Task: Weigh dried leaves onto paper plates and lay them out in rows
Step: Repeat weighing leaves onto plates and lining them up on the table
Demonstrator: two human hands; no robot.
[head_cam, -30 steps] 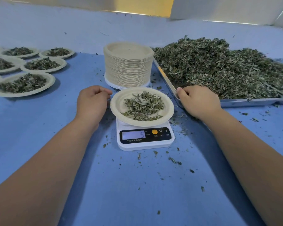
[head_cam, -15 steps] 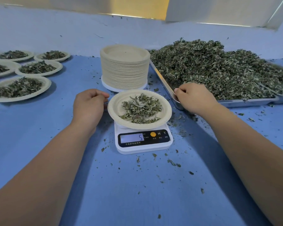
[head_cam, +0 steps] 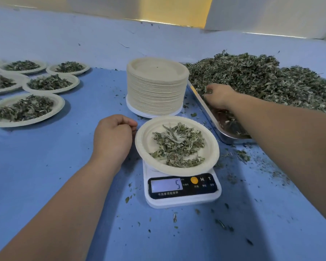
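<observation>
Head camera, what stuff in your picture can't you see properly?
All in the head view:
- Right hand: fingertips buried in the leaf pile, so whether it grips leaves is hidden.
- Left hand: curled fingers face away; touching the plate or not, unclear.
- Scale: print under the 5 is too small.
- Filled plates: left edge cuts off the rows.
- Tray: far side lies under leaves.
</observation>
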